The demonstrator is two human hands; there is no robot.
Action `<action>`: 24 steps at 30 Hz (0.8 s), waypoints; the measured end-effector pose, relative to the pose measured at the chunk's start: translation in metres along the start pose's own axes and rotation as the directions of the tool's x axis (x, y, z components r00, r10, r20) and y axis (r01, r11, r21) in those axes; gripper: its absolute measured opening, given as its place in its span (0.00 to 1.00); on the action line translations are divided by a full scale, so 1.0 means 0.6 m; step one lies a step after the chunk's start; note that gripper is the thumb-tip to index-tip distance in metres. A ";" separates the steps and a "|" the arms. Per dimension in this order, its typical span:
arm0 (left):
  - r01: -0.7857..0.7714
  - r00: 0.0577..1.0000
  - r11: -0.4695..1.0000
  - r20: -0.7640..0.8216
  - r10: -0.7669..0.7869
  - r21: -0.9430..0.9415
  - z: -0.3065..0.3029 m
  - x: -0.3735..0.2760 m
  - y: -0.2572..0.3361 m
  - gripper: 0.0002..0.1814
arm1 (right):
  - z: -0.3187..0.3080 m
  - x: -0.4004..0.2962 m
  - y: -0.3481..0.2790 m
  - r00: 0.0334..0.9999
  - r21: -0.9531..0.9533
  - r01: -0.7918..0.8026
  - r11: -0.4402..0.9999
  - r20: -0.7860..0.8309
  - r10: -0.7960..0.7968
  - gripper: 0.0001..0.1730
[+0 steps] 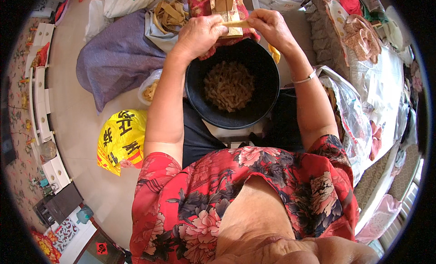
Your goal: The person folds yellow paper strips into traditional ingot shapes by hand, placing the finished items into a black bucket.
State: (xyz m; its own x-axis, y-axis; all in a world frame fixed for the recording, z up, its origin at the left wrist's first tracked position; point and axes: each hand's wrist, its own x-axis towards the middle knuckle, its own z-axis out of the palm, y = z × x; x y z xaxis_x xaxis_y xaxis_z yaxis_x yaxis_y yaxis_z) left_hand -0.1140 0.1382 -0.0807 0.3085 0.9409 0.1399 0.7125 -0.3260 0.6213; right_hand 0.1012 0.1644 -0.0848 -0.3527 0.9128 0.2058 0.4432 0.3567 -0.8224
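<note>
A tan, rolled-looking strip (pixel 236 24) stretches level between my two hands, its exact material hard to tell. My left hand (pixel 201 34) grips one end with thumb and fingers. The other end is pinched in my right hand (pixel 270 27), which has a silver bangle at the wrist. Just behind the strip, a wooden board (pixel 235 33) with an upright wooden piece (pixel 223 1) rests on red patterned cloth (pixel 201 3). Below my hands, between my knees, stands a round black tub (pixel 232 123). Many small brown pieces (pixel 229 87) lie in its bottom.
Left of the tub are a purple cloth (pixel 119 56), a bundle of tan strips (pixel 170 15), a small bag of tan pieces (pixel 150 91) and a yellow plastic bag (pixel 121 138). A clear plastic bag (pixel 352 117) sits by my right arm. White drawers (pixel 42 117) line the far left.
</note>
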 end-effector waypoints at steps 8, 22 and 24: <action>0.162 0.986 0.956 -0.082 -0.146 0.243 0.023 0.030 -0.031 0.14 | 0.057 0.041 0.037 0.992 -0.368 -0.105 0.924 -0.103 0.072 0.10; -0.064 0.953 0.251 -0.134 -0.272 -0.966 0.046 -0.018 0.065 0.22 | 0.079 -0.028 -0.069 0.821 0.793 -0.571 0.214 0.554 0.138 0.15; -0.153 0.879 -0.063 -0.107 -0.465 -0.986 0.016 -0.013 0.083 0.21 | 0.078 -0.034 -0.079 0.801 0.761 -0.590 0.271 0.593 0.080 0.14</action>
State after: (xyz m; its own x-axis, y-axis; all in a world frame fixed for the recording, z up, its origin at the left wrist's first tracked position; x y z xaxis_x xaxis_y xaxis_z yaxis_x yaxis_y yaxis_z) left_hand -0.0751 0.1137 -0.0583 -0.1273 0.9883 -0.0835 -0.7133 -0.0327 0.7001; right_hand 0.0487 0.1193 -0.0749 -0.7357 0.6421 -0.2153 -0.2985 -0.5928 -0.7480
